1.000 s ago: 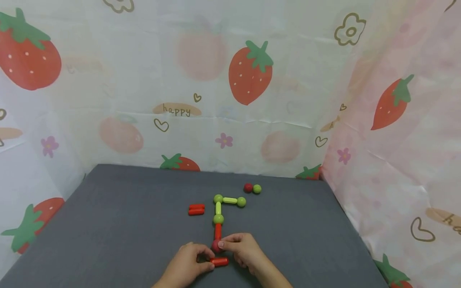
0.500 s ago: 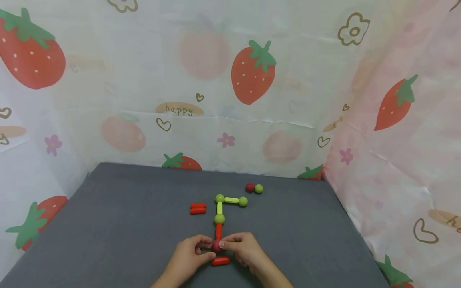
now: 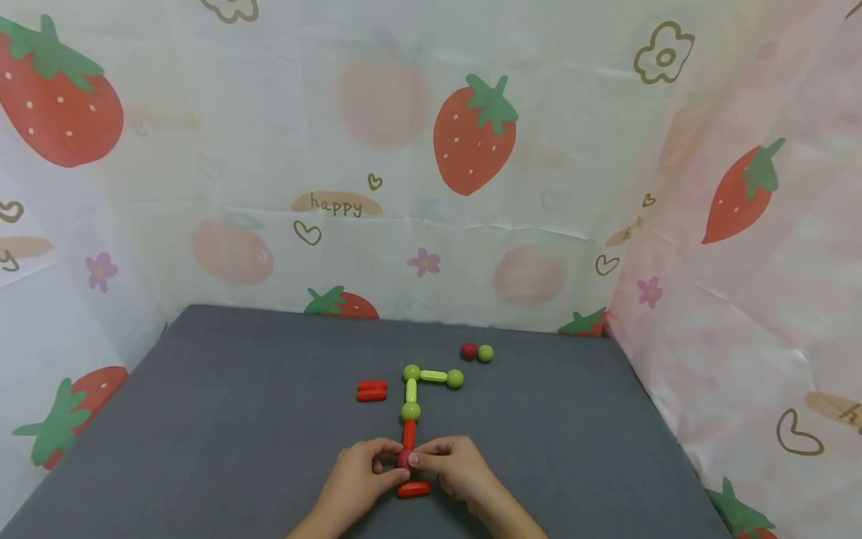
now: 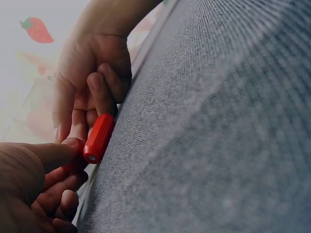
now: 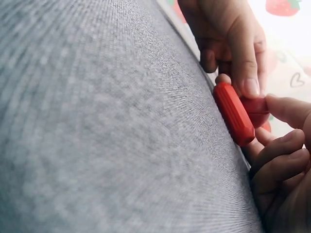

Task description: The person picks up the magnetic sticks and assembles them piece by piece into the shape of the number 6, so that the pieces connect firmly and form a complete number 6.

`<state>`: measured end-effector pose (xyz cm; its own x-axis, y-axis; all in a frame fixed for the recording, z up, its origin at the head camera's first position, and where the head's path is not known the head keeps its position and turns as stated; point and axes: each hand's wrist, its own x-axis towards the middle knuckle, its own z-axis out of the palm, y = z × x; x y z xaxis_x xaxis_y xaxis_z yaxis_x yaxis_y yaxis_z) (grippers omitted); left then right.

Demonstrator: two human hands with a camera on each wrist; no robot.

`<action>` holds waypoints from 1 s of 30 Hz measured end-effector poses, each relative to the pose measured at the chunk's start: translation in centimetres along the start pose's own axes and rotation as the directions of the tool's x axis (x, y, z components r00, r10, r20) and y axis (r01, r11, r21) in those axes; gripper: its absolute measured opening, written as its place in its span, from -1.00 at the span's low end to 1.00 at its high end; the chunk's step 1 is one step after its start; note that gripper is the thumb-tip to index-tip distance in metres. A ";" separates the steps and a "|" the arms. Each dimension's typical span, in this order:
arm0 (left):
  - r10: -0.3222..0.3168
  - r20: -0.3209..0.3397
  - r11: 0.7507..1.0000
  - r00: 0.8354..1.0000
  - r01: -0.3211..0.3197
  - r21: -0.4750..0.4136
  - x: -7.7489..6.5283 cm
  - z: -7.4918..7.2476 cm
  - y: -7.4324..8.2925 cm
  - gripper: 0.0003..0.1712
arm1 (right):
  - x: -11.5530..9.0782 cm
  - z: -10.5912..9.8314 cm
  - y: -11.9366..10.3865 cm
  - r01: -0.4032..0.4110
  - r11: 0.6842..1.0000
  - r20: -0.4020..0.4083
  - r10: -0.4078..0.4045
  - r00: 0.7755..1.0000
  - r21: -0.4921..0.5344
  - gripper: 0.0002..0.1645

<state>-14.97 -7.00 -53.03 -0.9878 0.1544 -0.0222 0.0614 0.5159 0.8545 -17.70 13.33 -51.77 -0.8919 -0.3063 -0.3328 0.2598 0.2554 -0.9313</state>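
Both hands meet at a red ball (image 3: pixel 405 460) at the near end of a chain of rods and balls. The left hand (image 3: pixel 353 479) pinches the ball from the left between thumb and fingers. From the right, the right hand (image 3: pixel 459 470) grips the same ball with thumb and forefinger. A red rod (image 3: pixel 409 434) runs from it to a green ball (image 3: pixel 411 411). Just on the near side of the hands, a loose ridged red rod (image 3: pixel 414 489) lies crosswise on the table; it appears large before the ball (image 5: pixel 256 108) in the right wrist view.
Farther along the chain, a yellow-green rod (image 3: pixel 411 390) leads to a corner green ball (image 3: pixel 411 373), then another rod (image 3: pixel 433 376) goes right to an end ball (image 3: pixel 455 379). Two red rods (image 3: pixel 372 391) lie left. A red ball (image 3: pixel 468 350) and a green ball (image 3: pixel 485 353) sit behind.
The left hand has let go of the loose red rod and moved up to the red ball, which it now pinches. The right hand keeps its hold on the ball.
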 end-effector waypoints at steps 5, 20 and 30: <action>-0.002 -0.010 1.000 1.000 0.002 0.000 -0.1 0.0 0.1 -0.60 | -0.1 -0.4 -0.2 0.001 0.998 0.027 0.000 1.000 -0.062 -0.66; -0.020 -0.005 0.999 1.000 0.020 -0.025 0.0 -0.2 -0.1 -0.60 | -0.2 -2.5 -0.4 0.206 0.914 0.237 -0.127 0.963 -0.350 -0.75; -0.018 -0.012 0.999 1.000 0.017 -0.038 0.1 -0.2 -0.4 -0.59 | -0.6 -2.4 -0.5 0.269 0.844 0.270 -0.155 0.950 -0.464 -0.75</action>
<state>-15.11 -7.41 -53.26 -0.9903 0.1354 -0.0312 0.0390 0.4863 0.8729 -18.20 15.59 -50.78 -0.7878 -0.5782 -0.2122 -0.1927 0.5586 -0.8067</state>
